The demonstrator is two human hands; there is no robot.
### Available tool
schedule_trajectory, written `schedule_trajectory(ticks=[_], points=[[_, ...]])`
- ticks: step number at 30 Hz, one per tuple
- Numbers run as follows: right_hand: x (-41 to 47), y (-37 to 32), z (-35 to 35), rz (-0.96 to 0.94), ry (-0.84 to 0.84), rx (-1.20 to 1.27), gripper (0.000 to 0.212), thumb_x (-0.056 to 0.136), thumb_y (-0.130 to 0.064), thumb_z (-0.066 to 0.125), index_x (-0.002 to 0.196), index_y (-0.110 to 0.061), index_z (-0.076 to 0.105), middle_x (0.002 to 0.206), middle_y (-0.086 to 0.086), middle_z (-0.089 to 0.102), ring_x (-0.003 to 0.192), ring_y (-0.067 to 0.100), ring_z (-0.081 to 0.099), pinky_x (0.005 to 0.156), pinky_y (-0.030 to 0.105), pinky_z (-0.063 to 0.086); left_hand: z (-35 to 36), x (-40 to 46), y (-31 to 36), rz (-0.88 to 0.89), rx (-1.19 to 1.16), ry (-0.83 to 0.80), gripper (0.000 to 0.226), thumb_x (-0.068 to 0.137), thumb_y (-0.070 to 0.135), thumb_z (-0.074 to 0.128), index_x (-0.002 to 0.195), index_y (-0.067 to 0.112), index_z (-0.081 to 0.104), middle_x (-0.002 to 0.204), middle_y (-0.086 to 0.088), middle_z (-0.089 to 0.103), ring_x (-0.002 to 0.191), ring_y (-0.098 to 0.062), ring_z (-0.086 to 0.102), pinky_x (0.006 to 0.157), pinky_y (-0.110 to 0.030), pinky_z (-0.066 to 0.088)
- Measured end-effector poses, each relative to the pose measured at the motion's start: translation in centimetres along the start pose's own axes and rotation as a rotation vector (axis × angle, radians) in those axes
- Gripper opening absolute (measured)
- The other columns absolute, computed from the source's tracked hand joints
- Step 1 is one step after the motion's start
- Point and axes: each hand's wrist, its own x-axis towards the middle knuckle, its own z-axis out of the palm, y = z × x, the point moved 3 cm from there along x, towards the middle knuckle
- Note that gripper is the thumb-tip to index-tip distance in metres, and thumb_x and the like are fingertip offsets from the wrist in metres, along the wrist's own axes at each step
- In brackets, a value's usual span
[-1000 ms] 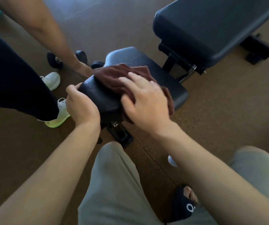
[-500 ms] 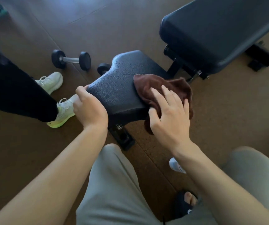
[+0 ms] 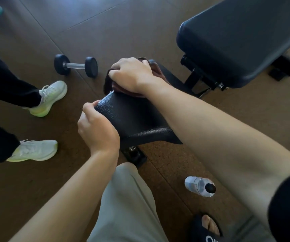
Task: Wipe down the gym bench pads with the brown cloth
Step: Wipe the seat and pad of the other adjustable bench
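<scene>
The black seat pad [image 3: 133,117] of the gym bench lies in the middle of the head view, with the larger black back pad [image 3: 237,41] up at the right. My right hand [image 3: 132,75] reaches across the seat pad and grips the brown cloth [image 3: 108,81] at the pad's far left edge, fingers curled over it. Part of the cloth hangs down that side. My left hand [image 3: 97,128] grips the near left corner of the seat pad, thumb on top.
A small dumbbell [image 3: 75,65] lies on the brown floor left of the seat. Another person's legs and white shoes [image 3: 48,98] stand at the left. A water bottle [image 3: 200,186] lies on the floor by my right leg. The bench frame foot [image 3: 135,156] sits under the seat.
My right hand has carried the cloth from the seat pad's right side across to its far left edge, and its fingers have curled round it. My left hand stays on the near corner.
</scene>
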Motion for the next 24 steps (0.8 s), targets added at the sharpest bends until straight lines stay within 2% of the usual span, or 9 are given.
schedule_trajectory(ticks=[1, 3, 6, 10, 14, 18, 20, 22, 24], points=[[0.3, 0.5, -0.2, 0.008, 0.021, -0.004, 0.028, 0.092, -0.044, 0.040, 0.085, -0.032, 0.064, 0.121, -0.004, 0.065, 0.122, 0.024, 0.054, 0.113, 0.057, 0.028, 0.0, 0.0, 0.0, 0.003, 0.003, 0.006, 0.045, 0.108, 0.036, 0.027, 0.111, 0.028, 0.071, 0.098, 0.015, 0.064, 0.094, -0.006, 0.059, 0.071, -0.023, 0.042], [0.6, 2.0, -0.5, 0.027, 0.089, 0.037, 0.023, 0.094, -0.045, 0.039, 0.090, -0.034, 0.059, 0.123, -0.001, 0.064, 0.121, 0.025, 0.055, 0.112, 0.053, 0.032, 0.0, 0.1, 0.0, 0.006, 0.005, 0.020, 0.046, 0.107, 0.036, 0.028, 0.110, 0.027, 0.073, 0.097, 0.015, 0.065, 0.094, -0.005, 0.059, 0.075, -0.026, 0.043], [0.7, 5.2, -1.2, 0.122, 0.157, 0.119, 0.035, 0.096, -0.048, 0.038, 0.121, -0.038, 0.061, 0.136, -0.001, 0.061, 0.129, 0.026, 0.054, 0.112, 0.049, 0.034, 0.0, 0.2, -0.1, 0.007, 0.005, 0.032, 0.047, 0.107, 0.035, 0.029, 0.110, 0.025, 0.075, 0.096, 0.015, 0.066, 0.090, -0.002, 0.058, 0.074, -0.024, 0.042], [-2.1, 10.0, -1.8, 0.302, 0.137, 0.179, 0.052, 0.097, -0.056, 0.034, 0.148, -0.050, 0.039, 0.153, -0.004, 0.049, 0.137, 0.029, 0.049, 0.110, 0.049, 0.039, -0.1, 0.2, 0.0, 0.014, -0.008, 0.034, 0.046, 0.104, 0.034, 0.031, 0.103, 0.025, 0.076, 0.093, 0.014, 0.067, 0.091, -0.008, 0.060, 0.079, -0.029, 0.045], [-9.0, 14.0, -1.7, 0.480, 0.125, 0.146, 0.058, 0.097, -0.063, 0.031, 0.153, -0.051, 0.029, 0.151, 0.005, 0.053, 0.131, 0.037, 0.053, 0.102, 0.047, 0.042, 0.0, -0.1, 0.0, 0.012, 0.005, 0.015, 0.042, 0.105, 0.033, 0.031, 0.096, 0.030, 0.072, 0.090, 0.014, 0.064, 0.085, -0.005, 0.058, 0.068, -0.024, 0.042], [-16.1, 15.2, -0.3, 0.528, 0.237, 0.240, 0.056, 0.099, -0.061, 0.031, 0.153, -0.046, 0.032, 0.143, 0.006, 0.056, 0.114, 0.033, 0.058, 0.088, 0.041, 0.045, 0.0, 0.3, -0.3, 0.024, 0.014, 0.002, 0.041, 0.100, 0.037, 0.031, 0.090, 0.034, 0.070, 0.095, 0.012, 0.067, 0.097, -0.015, 0.062, 0.082, -0.037, 0.050], [-16.6, 14.4, 0.3, 0.543, 0.281, 0.282, 0.060, 0.097, -0.063, 0.031, 0.153, -0.043, 0.034, 0.147, 0.009, 0.051, 0.124, 0.035, 0.055, 0.102, 0.049, 0.046, 0.0, 0.3, -0.4, 0.027, 0.016, 0.009, 0.040, 0.098, 0.037, 0.031, 0.092, 0.033, 0.071, 0.095, 0.012, 0.067, 0.098, -0.018, 0.062, 0.083, -0.038, 0.049], [-15.6, 13.2, 0.2, 0.593, 0.255, 0.201, 0.060, 0.100, -0.064, 0.031, 0.155, -0.041, 0.033, 0.157, 0.011, 0.040, 0.140, 0.040, 0.042, 0.117, 0.058, 0.032, 0.0, 0.1, -0.2, 0.038, 0.021, -0.001, 0.039, 0.101, 0.035, 0.032, 0.096, 0.032, 0.071, 0.093, 0.013, 0.065, 0.094, -0.015, 0.062, 0.077, -0.035, 0.048], [-13.6, 11.8, -0.1, 0.608, 0.216, 0.110, 0.065, 0.100, -0.068, 0.030, 0.158, -0.039, 0.030, 0.163, 0.011, 0.032, 0.148, 0.041, 0.032, 0.122, 0.062, 0.020, -0.1, 0.0, 0.0, 0.046, 0.025, -0.016, 0.040, 0.101, 0.036, 0.031, 0.100, 0.030, 0.070, 0.093, 0.012, 0.065, 0.095, -0.014, 0.062, 0.075, -0.034, 0.048]])
